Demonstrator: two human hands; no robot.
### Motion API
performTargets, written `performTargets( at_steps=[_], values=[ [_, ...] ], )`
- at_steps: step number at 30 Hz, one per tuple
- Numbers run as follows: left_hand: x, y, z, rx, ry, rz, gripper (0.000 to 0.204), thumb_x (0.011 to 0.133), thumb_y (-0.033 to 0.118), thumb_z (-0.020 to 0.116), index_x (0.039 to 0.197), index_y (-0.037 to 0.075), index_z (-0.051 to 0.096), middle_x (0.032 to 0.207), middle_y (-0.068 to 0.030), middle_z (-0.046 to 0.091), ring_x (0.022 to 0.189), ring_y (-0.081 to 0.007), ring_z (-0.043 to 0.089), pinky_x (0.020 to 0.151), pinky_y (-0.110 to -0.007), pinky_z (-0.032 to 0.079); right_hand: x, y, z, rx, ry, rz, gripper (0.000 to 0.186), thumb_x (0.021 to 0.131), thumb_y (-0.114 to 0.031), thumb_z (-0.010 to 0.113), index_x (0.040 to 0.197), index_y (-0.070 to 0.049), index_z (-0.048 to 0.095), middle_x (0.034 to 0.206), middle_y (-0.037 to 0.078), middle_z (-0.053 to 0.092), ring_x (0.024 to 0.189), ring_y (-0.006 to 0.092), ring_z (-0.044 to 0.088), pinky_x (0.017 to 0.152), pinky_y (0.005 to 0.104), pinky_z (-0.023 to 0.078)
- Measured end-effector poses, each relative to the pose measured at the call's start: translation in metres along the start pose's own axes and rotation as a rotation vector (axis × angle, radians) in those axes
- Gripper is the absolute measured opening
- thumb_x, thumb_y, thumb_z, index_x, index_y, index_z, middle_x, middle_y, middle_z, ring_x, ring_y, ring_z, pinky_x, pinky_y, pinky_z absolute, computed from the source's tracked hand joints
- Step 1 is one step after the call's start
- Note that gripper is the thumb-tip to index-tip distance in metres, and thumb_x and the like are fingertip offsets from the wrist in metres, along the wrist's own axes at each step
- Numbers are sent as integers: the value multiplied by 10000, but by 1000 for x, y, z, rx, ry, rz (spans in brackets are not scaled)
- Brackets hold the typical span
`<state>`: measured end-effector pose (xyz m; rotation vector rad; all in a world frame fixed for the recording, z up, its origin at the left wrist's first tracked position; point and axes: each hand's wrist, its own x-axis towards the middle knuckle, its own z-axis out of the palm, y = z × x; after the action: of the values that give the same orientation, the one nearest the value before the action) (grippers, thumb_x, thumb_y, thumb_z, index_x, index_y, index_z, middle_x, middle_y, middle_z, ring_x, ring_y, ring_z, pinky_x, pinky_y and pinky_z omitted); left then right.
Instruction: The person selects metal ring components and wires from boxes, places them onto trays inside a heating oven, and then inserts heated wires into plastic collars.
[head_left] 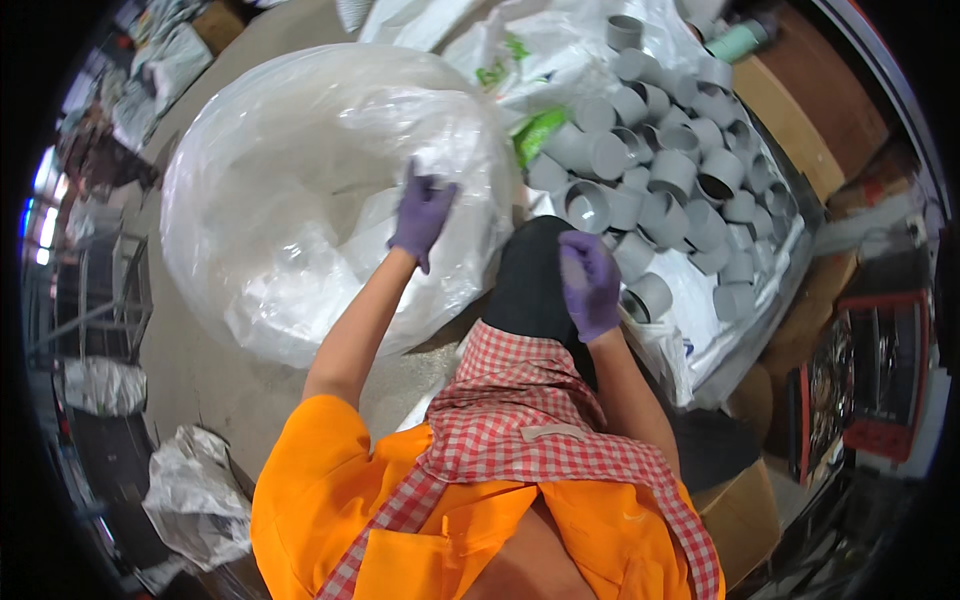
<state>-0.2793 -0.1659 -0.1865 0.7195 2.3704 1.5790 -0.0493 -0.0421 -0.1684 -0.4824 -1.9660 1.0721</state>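
My left hand [425, 212], in a purple glove, reaches over a big clear plastic bag [225, 130] on the floor. Its index finger is stretched out and the other fingers are partly bent, with nothing seen in them. My right hand [592, 288], gloved the same way, is by my knee at the left edge of a heap of short grey pipe pieces [672, 174]. Its fingers are curled closed. A grey patch shows at them, and I cannot tell whether it is a held piece or the glove. The bag's mouth gapes, showing some whitish contents.
White plastic sheeting [700, 300] lies under the grey pieces, with cardboard [790, 120] along the right side. A red-framed machine or case [880, 370] stands at the far right. A crumpled whitish bag [198, 495] sits at the lower left, with a metal rack [95, 300] beyond.
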Motion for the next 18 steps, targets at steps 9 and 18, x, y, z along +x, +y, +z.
performTargets(
  at_steps=[9,18],
  values=[
    [-85,160,54,-138,-301,912,324,714,52,668,1023,14,575,1005,-163,587,893,-285,581,771,-349,469,24,-54,-74,-921,-162,-472,223,736,-216,555,939,-148,617,1034,32,577,1041,242,506,890,405,348],
    [-160,211,109,74,-614,1093,231,644,184,703,809,71,587,787,-98,553,706,-275,542,617,-356,443,4,-75,-133,-1358,-743,-82,418,723,-365,504,1063,-134,579,1163,55,493,1136,269,388,1009,441,249]
  ],
)
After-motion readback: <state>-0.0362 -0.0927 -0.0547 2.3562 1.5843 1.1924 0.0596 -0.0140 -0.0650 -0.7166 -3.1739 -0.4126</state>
